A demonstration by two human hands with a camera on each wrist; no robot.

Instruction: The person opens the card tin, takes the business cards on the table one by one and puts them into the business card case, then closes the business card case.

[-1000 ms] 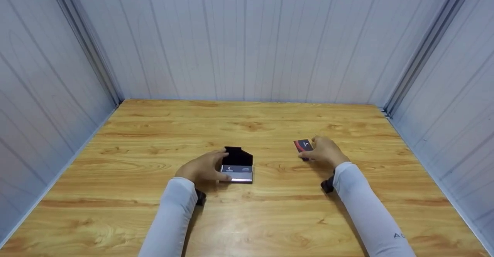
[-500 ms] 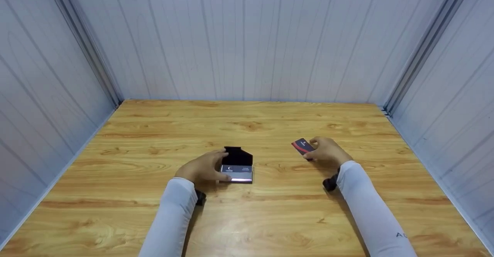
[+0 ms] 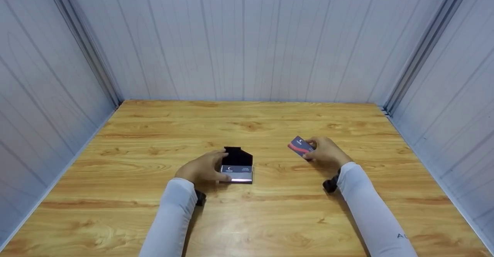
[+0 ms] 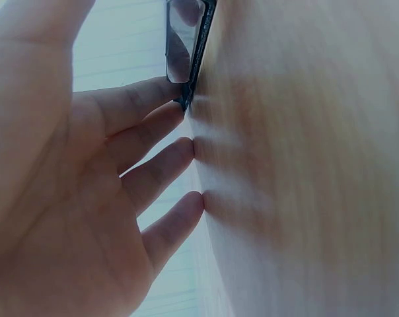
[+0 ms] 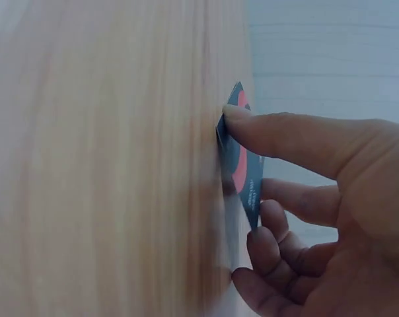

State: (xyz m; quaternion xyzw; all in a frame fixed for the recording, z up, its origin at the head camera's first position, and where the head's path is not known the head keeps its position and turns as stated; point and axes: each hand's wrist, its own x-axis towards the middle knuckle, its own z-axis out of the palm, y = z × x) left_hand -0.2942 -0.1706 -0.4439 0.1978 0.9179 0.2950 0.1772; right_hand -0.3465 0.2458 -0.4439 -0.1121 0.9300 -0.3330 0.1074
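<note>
A business card case (image 3: pixel 236 176) lies on the table with its black lid (image 3: pixel 237 157) tipped up at the back. Dark cards with a white moon logo show inside its shiny tray. My left hand (image 3: pixel 202 167) holds the case by its left side, thumb on the front corner and a finger at the lid. In the left wrist view, fingertips (image 4: pixel 194 148) rest down by the table. To the right, my right hand (image 3: pixel 328 150) pinches a dark blue business card (image 3: pixel 298 146) with a red stripe. The card is tilted, one edge raised, close over the wood.
A wood-grain table (image 3: pixel 247 218) spreads beneath both hands. White panel walls (image 3: pixel 254 41) enclose its back and both sides. Black camera mounts sit under each wrist, beside the light sleeves (image 3: pixel 170 218).
My right hand has turned the business card and lifted its far edge, so more of its face shows, shifted slightly left. The left hand and the card case have stayed in place.
</note>
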